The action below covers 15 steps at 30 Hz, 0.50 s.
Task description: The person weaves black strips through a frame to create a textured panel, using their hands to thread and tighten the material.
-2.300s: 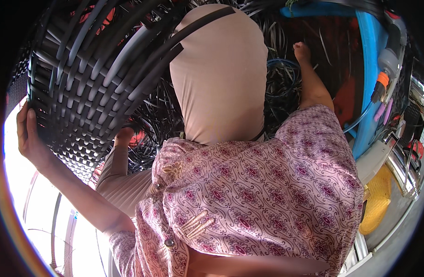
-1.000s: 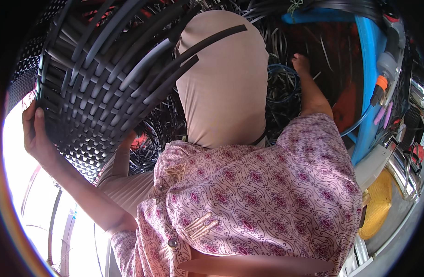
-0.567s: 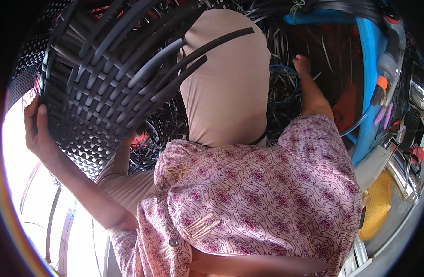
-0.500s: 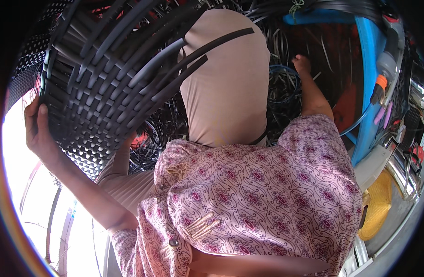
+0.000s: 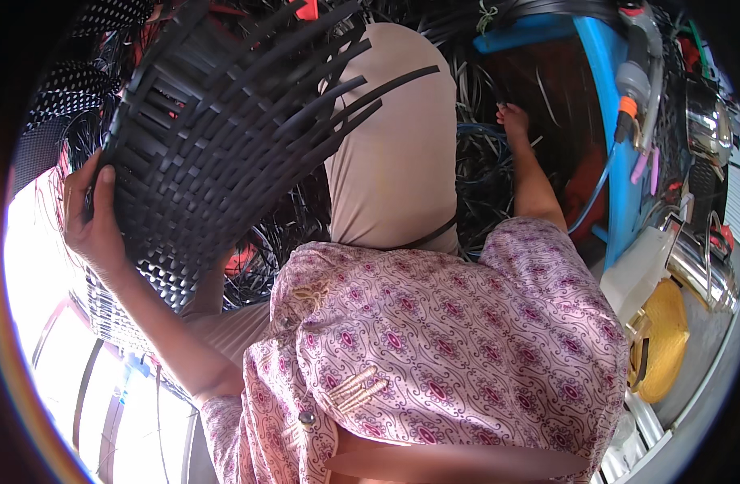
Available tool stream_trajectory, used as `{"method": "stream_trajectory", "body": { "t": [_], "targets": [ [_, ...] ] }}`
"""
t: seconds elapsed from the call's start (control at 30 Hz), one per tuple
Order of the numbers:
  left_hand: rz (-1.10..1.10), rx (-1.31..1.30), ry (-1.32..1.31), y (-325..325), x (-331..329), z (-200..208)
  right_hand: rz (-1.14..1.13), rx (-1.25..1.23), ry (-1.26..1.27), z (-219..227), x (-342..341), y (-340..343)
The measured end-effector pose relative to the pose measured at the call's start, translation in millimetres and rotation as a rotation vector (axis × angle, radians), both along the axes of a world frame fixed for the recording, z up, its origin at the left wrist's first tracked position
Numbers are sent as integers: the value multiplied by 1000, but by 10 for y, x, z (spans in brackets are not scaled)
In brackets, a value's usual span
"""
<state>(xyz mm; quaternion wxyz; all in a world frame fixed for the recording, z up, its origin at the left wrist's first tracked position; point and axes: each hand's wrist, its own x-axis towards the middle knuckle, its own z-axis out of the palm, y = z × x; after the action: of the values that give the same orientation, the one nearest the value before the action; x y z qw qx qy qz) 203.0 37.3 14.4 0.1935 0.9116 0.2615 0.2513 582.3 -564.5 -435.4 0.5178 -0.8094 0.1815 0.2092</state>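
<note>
A partly woven black basket [image 5: 196, 157] of flat plastic strips tilts at my left, against my leg. My left hand [image 5: 95, 214] grips its left edge, thumb on the near side. Loose strip ends [image 5: 390, 85] fan out from the weave over my raised knee [image 5: 390, 145]. On my right, my right hand [image 5: 512, 121] reaches down beyond the knee, fingers curled together. A dark piece shows at its fingertips, too small to make out. Around that hand lie tangled black strips [image 5: 476, 181] and a thin blue hose [image 5: 479, 129].
A blue frame [image 5: 600, 89] stands at the right, with a grey tool with an orange collar [image 5: 628, 101] hanging by it. Farther right are a shiny metal pot [image 5: 696, 262] and a yellow woven hat [image 5: 662, 343]. More dotted black weaving [image 5: 67, 85] fills the far left.
The basket has turned and its strip ends have shifted, with my left hand moving slightly right along with it. My right hand has drawn slightly left and down, its fingers still curled.
</note>
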Motion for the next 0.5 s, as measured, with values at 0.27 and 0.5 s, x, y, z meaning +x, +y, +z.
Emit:
{"method": "stream_trajectory", "body": {
  "t": [0.27, 0.5],
  "targets": [
    [-84, -49, 19, -311, 79, -282, -26, -31, -7, 86, -485, 201],
    [-133, -72, 24, -344, -189, -484, 52, -421, -231, -2, -204, 19]
  ]
}}
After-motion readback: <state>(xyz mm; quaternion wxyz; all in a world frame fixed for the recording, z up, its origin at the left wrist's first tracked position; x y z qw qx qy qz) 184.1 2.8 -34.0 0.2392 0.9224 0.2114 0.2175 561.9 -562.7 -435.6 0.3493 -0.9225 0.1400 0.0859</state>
